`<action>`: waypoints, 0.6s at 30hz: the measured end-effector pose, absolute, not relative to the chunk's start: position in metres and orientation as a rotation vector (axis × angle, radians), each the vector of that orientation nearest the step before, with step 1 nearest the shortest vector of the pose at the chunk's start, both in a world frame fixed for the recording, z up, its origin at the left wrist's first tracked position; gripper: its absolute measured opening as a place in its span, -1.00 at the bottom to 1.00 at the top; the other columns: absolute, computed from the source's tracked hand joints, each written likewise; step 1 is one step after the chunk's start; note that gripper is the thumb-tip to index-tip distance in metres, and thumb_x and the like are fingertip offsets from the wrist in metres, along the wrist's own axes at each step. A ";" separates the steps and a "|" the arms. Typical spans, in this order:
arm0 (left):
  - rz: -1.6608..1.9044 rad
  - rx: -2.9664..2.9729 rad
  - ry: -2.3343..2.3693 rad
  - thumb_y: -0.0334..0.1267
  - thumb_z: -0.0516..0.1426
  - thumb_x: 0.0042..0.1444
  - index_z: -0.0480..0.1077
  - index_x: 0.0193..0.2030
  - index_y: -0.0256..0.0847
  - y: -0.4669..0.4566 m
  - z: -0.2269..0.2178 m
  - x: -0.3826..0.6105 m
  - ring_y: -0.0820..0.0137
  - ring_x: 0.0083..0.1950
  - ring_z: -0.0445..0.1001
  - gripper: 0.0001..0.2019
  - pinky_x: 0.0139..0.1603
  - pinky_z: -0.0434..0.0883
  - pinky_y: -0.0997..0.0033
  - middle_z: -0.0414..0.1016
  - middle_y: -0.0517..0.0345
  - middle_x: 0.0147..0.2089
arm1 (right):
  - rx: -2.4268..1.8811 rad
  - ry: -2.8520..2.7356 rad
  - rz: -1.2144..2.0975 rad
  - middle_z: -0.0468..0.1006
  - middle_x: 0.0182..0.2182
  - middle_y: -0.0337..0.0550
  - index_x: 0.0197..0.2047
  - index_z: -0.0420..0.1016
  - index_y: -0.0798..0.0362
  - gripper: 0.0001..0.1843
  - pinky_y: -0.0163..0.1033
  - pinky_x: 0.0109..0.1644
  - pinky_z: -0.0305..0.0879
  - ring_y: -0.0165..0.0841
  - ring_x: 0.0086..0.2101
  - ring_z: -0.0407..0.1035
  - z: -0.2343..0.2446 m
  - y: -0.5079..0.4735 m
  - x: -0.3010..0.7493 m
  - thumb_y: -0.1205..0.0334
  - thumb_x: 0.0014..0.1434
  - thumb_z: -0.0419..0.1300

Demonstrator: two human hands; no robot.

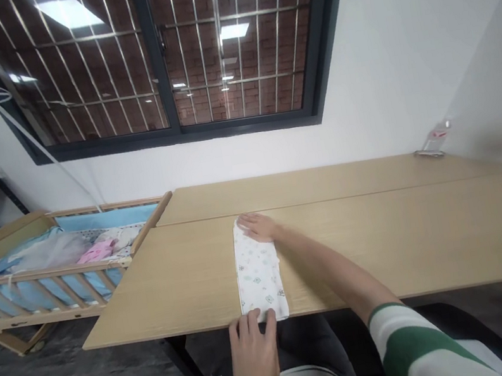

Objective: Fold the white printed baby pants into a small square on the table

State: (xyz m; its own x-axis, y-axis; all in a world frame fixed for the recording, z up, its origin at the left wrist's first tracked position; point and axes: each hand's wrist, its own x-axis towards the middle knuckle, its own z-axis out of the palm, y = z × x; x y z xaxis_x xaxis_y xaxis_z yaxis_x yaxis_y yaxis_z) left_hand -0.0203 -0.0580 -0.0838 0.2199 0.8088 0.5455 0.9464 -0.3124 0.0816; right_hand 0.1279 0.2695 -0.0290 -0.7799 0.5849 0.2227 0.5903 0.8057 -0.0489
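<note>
A white cloth [259,276] with small printed figures lies as a long narrow strip on the wooden table, its near end at the front edge. It looks folded, but its exact kind does not show. My right hand [257,226] rests flat on the far end of the cloth, fingers stretched out to the left. At the near end is my left hand [255,348], its fingertips and thumb apart and touching the cloth's lower edge. Nothing is gripped in either hand as far as I can see.
The pale wooden table [385,242] has a seam across its back part. A clear plastic bottle [437,136] stands tilted at the back right. On the left is a wooden crib [65,270] holding pink cloth [98,251] and other fabrics. Behind is a barred window [174,133].
</note>
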 end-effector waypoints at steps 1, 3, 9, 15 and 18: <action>-0.784 -2.282 -1.642 -0.36 0.14 0.23 0.41 0.18 -0.04 -0.055 -0.081 -0.029 0.16 -0.01 0.48 -0.61 0.05 0.36 0.04 0.53 -0.01 0.01 | -0.903 -2.721 -0.074 0.18 0.40 0.12 0.40 0.25 0.13 -0.43 0.09 0.43 -0.02 -0.07 0.37 0.07 -0.024 0.259 0.128 0.14 0.39 0.00; -0.868 -2.381 -1.586 -0.38 0.10 0.27 0.41 0.14 -0.05 -0.048 -0.077 -0.049 0.21 0.03 0.48 -0.67 0.10 0.32 0.08 0.53 0.04 0.04 | -0.908 -2.643 -0.086 0.34 0.30 0.19 0.31 0.35 0.16 -0.50 0.10 0.34 0.13 -0.05 0.27 0.23 -0.013 0.230 0.131 0.20 0.37 0.02; -0.933 -2.569 -1.338 -0.43 -0.02 0.37 0.41 0.13 -0.05 -0.034 -0.082 -0.093 0.31 0.14 0.49 -0.68 0.09 0.27 0.21 0.56 0.07 0.13 | -0.775 -2.672 0.373 0.61 -0.09 0.01 0.07 0.54 0.06 -0.65 -0.11 0.04 0.37 -0.20 -0.09 0.48 0.017 0.097 0.156 0.08 0.41 0.05; -0.966 -2.599 -1.185 -0.41 -0.04 0.40 0.38 0.19 -0.11 -0.026 -0.086 -0.100 0.30 0.05 0.55 -0.68 0.01 0.32 0.24 0.62 0.04 0.04 | -0.832 -2.718 0.281 0.53 0.09 0.00 0.18 0.46 -0.02 -0.55 -0.02 0.16 0.32 -0.12 0.07 0.42 -0.013 0.015 0.181 0.12 0.24 0.31; -1.017 -2.602 -1.231 -0.37 -0.02 0.41 0.37 0.15 -0.12 -0.032 -0.079 -0.096 0.34 -0.08 0.56 -0.72 -0.02 0.32 0.25 0.65 0.09 -0.09 | -0.825 -2.625 0.181 0.53 0.12 0.01 0.12 0.48 -0.01 -0.66 -0.02 0.17 0.31 -0.20 0.09 0.41 -0.030 -0.003 0.186 0.41 0.38 0.02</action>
State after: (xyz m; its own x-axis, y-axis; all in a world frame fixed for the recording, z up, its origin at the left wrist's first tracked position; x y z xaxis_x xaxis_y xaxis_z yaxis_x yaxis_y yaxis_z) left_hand -0.0957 -0.0324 -0.0789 0.4538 0.6568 0.6022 0.7155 -0.6714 0.1931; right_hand 0.1861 -0.0032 -0.0298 -0.7544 0.5737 0.3191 0.5244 0.8191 -0.2327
